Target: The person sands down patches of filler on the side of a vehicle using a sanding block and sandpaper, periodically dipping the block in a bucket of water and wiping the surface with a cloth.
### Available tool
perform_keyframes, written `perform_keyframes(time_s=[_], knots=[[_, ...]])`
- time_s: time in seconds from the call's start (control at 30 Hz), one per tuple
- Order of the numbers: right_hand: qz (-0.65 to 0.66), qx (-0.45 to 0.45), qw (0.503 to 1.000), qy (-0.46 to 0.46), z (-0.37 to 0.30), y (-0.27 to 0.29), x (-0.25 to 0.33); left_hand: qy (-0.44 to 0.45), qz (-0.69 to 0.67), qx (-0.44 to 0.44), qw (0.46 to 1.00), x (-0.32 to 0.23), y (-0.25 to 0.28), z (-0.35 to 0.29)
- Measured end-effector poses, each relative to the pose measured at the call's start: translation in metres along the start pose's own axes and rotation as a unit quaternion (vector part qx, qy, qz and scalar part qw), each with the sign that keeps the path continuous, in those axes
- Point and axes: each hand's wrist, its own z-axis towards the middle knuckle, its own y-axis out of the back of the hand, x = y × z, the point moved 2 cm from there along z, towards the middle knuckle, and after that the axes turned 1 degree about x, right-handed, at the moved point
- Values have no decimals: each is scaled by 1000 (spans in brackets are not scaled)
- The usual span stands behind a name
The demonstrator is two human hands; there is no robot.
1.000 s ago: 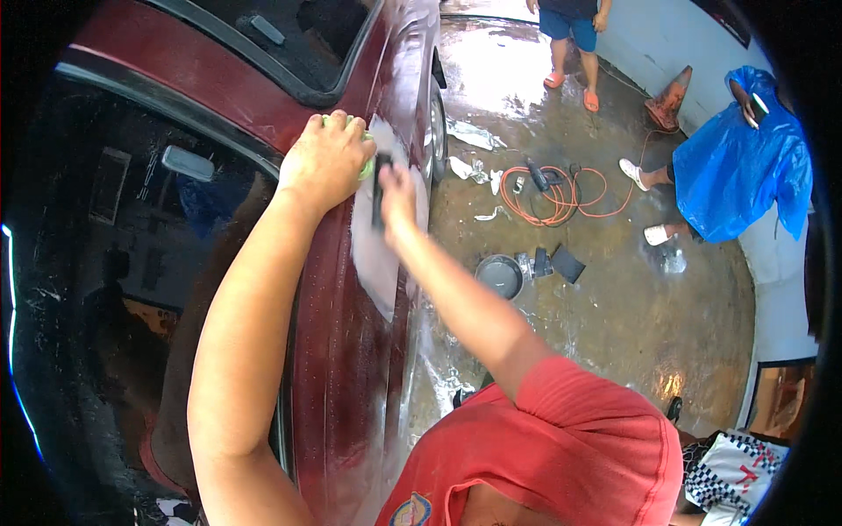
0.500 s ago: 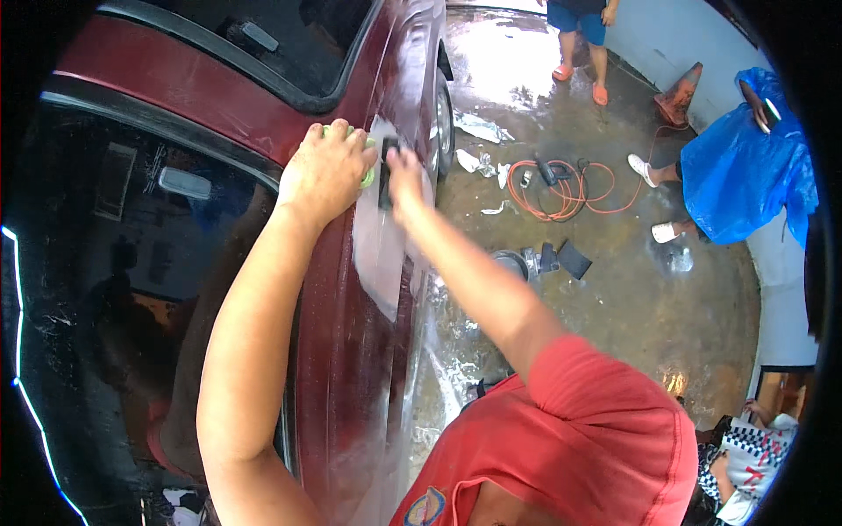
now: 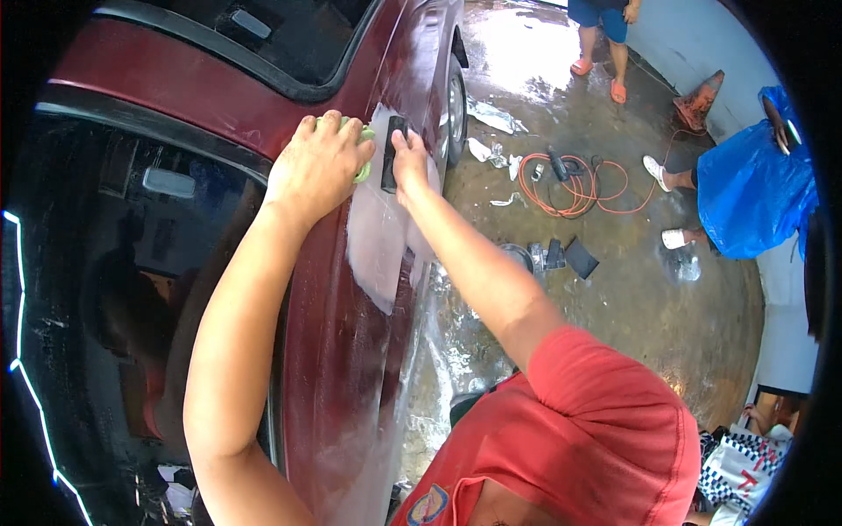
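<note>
A maroon car point(image 3: 320, 324) fills the left side, with a pale grey-white patch point(image 3: 375, 241) on its body panel. My left hand point(image 3: 320, 167) rests beside the top of this patch, fingers curled over a light green sponge or cloth point(image 3: 365, 158) that is mostly covered by them. Just to its right, my right hand point(image 3: 410, 167) grips a dark sanding block point(image 3: 391, 145) along its right side. The block lies lengthwise against the upper part of the patch; its underside is hidden. Both arms reach forward over the bodywork.
Beyond the car's wheel point(image 3: 457, 110) lie scraps of white sheeting point(image 3: 494, 114). A coiled orange hose or cord point(image 3: 570, 209), a bucket point(image 3: 519, 256) and dark flat pieces point(image 3: 581, 259) are on the wet floor. People stand at right, one in blue plastic point(image 3: 745, 193), near an orange cone point(image 3: 699, 101).
My right hand and the sanding block, blurred by motion earlier, now appear sharp on the upper patch. My left hand keeps its hold; the floor and people have shifted slightly rightward in view.
</note>
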Motion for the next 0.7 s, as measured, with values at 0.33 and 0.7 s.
perform_keyframes(time_s=[0.33,0.7], knots=[[-72,-26,995,67,-23,-4,10,-7,18,2,1000,0,0,0],[-173,-43,980,92,-62,1,-2,-6,6,-8,1000,1,-4,1]])
